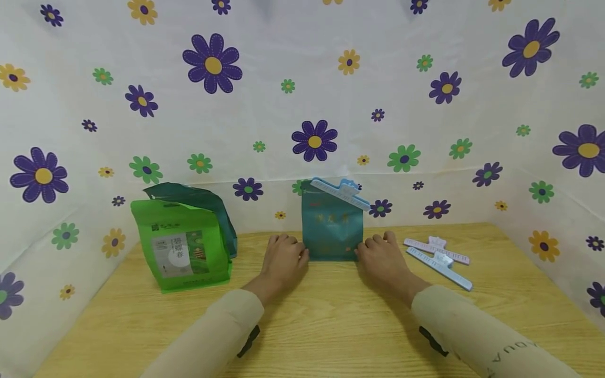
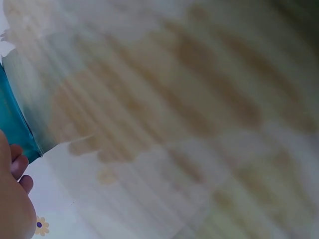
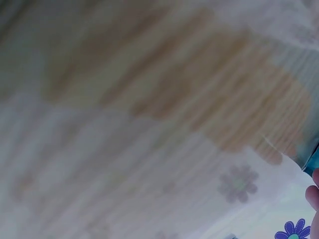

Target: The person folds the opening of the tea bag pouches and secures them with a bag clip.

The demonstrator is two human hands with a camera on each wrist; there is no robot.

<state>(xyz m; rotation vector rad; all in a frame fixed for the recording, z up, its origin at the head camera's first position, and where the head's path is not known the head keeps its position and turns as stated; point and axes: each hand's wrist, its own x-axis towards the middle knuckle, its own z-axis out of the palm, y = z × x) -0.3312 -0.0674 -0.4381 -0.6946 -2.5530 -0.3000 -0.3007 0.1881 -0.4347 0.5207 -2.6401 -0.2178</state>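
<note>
A teal tea bag [image 1: 332, 228] stands upright near the back of the table, with a light blue sealing clip [image 1: 340, 193] slanting across its top. My left hand [image 1: 285, 262] holds the bag's lower left edge with curled fingers. At the lower right edge, my right hand [image 1: 385, 265] grips it the same way. The left wrist view catches the left hand [image 2: 17, 189] beside a corner of the teal bag [image 2: 17, 122]. Only some fingertips of the right hand [image 3: 314, 199] and a bit of the bag [image 3: 312, 162] appear in the right wrist view.
On the left stand a bright green tea bag [image 1: 181, 247] and, behind it, a dark green bag [image 1: 227, 215]. To the right lie a pinkish-white clip [image 1: 456, 256] and a light blue clip [image 1: 439, 268] on the wooden table [image 1: 331, 325]. A flowered cloth [image 1: 264, 115] hangs behind.
</note>
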